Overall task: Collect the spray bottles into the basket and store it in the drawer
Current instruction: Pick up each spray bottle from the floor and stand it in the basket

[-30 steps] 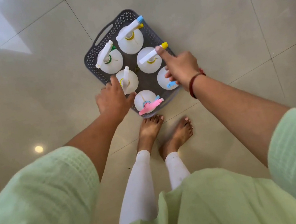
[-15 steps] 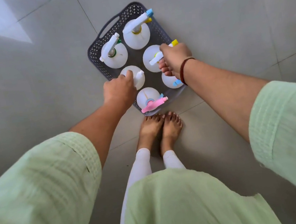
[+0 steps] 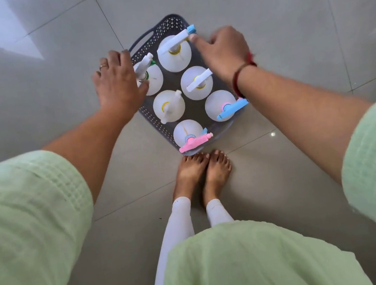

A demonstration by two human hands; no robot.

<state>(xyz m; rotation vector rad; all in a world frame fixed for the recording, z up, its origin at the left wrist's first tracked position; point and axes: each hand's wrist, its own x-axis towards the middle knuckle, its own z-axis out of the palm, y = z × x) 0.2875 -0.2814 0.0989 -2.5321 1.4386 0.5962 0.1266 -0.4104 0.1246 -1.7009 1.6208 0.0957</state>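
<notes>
Grey basket (image 3: 165, 26) on the tiled floor (image 3: 285, 16), upper centre of frame, six spray bottles (image 3: 169, 106) upright inside. Left hand (image 3: 116, 84) at basket's left edge, fingers spread wide, thumb touching the green-nozzle bottle (image 3: 151, 79). Right hand (image 3: 224, 51) at the right edge, fingers curled, grip cannot tell. Bare feet (image 3: 202, 168) just below basket

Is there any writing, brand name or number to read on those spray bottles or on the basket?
None: no text shows anywhere.
Spray bottles: plain white from above, no labels visible.
Basket: only a punched hole pattern, no lettering.
Floor tiles: bare.
</notes>
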